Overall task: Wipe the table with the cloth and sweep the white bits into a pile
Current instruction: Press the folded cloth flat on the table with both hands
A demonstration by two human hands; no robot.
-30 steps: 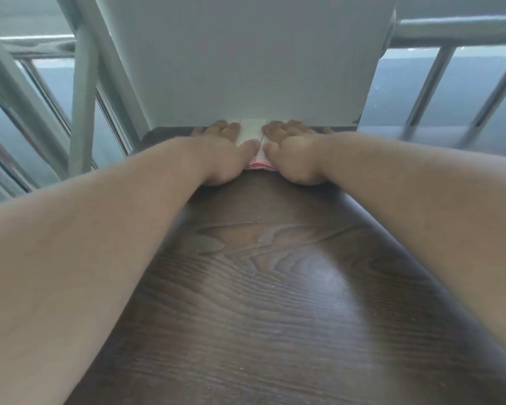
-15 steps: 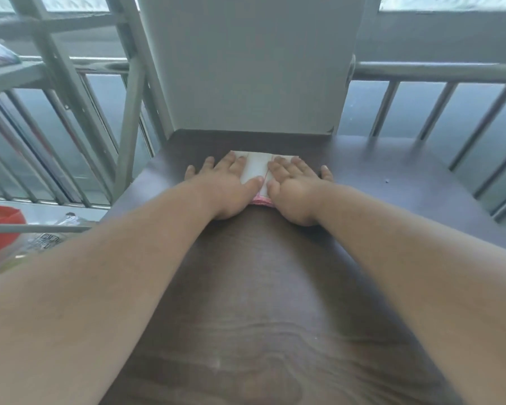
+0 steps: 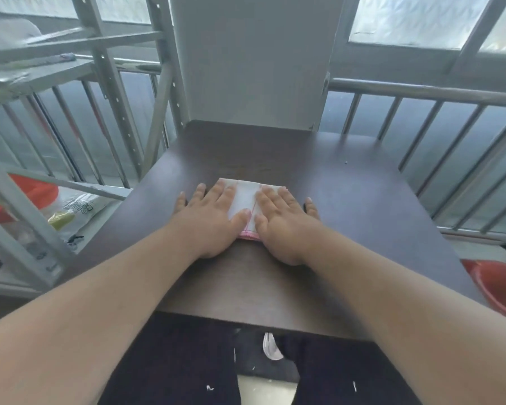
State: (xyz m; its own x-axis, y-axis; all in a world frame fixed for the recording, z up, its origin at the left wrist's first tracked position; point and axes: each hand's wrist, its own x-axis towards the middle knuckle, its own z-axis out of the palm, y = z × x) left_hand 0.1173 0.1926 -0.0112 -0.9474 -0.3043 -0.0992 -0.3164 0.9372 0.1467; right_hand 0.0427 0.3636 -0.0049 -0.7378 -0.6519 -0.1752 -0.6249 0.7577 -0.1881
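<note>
A folded white cloth point(image 3: 244, 197) with a pink hem lies flat in the middle of the dark wood-grain table point(image 3: 357, 217). My left hand point(image 3: 211, 220) presses palm-down on its left half, fingers spread. On the right half my right hand point(image 3: 284, 223) presses the same way, thumbs almost touching over the cloth. Most of the cloth is hidden under the hands. One tiny white bit point(image 3: 346, 162) sits on the table far right of the cloth. No pile of bits shows.
A white panel point(image 3: 254, 62) stands upright at the table's far edge. A grey metal rack point(image 3: 108, 92) and a plastic bag point(image 3: 76, 209) are on the left. Railing bars point(image 3: 421, 92) run behind. A red basin point(image 3: 500, 290) sits low right. My dark trousers point(image 3: 173, 361) show below the near edge.
Both hands have slid the cloth toward me, from the foot of the white panel to mid-table. The view has pulled back, so the near edge shows.
</note>
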